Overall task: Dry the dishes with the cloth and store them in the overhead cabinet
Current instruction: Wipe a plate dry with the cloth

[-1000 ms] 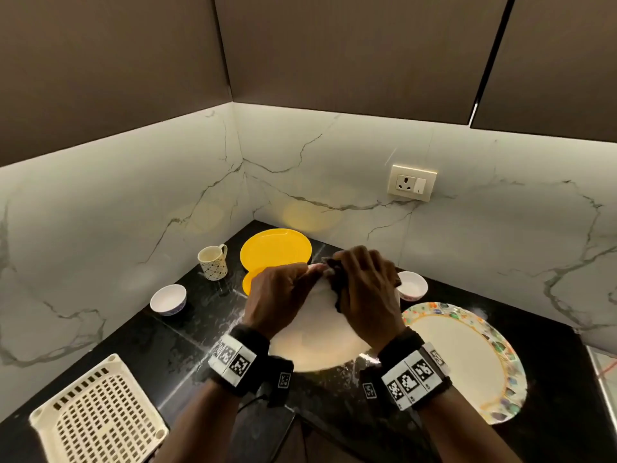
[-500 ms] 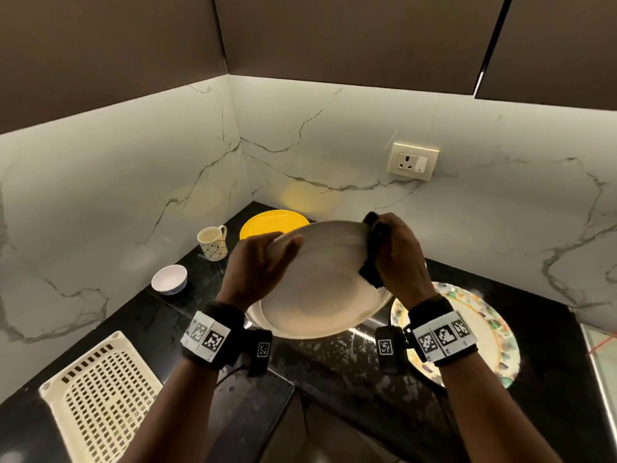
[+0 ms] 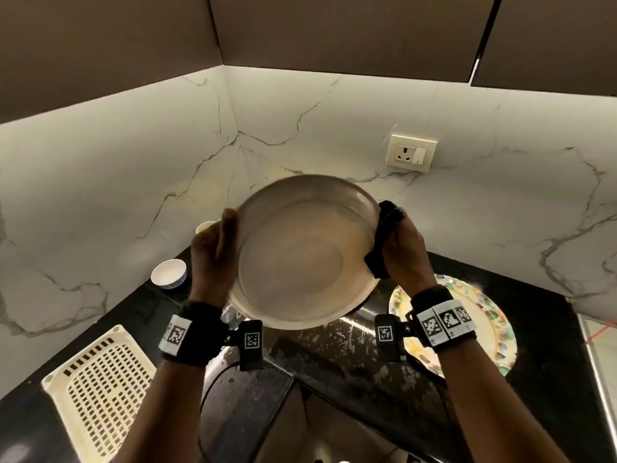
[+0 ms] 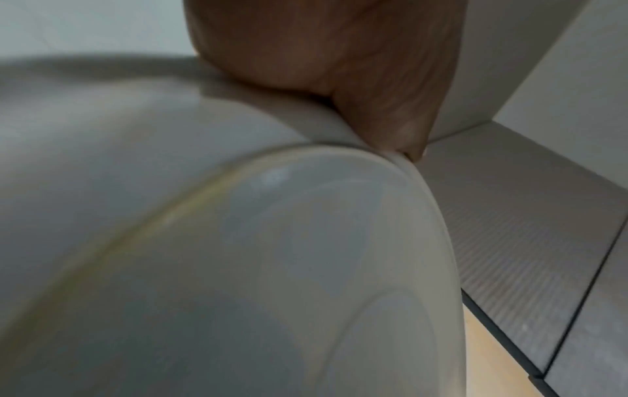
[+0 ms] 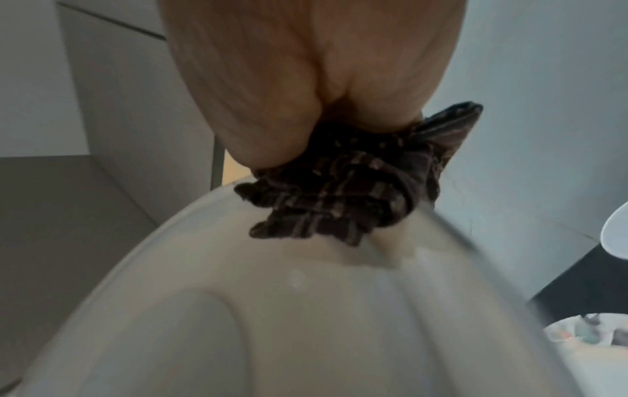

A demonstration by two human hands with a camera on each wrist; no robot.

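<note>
The large round cream-white plate (image 3: 300, 252) is held up in the air, tilted with its face toward the person, above the black speckled worktop (image 3: 350, 355) and below the dark brown overhead cabinet (image 3: 350, 31), whose doors look closed in the head view. The left hand (image 3: 213, 252) grips the plate's left rim, thumb on the front face and the other fingers hidden behind. The right hand (image 3: 402, 248) pinches the dark checked cloth (image 3: 380, 242) against the plate's right rim; in the right wrist view the cloth (image 5: 343, 193) is bunched between that hand (image 5: 306, 80) and the plate's edge. I judge this the close of the drying step for this plate, passing into storing it. The next move seems to call for one hand to carry the plate alone while the other opens a cabinet door, with the cloth kept or set down. Beneath the plate, on the worktop, wait a plate with a multicoloured patterned rim (image 3: 494, 349) to its right and a small white bowl (image 3: 168, 274) to its left.
</note>
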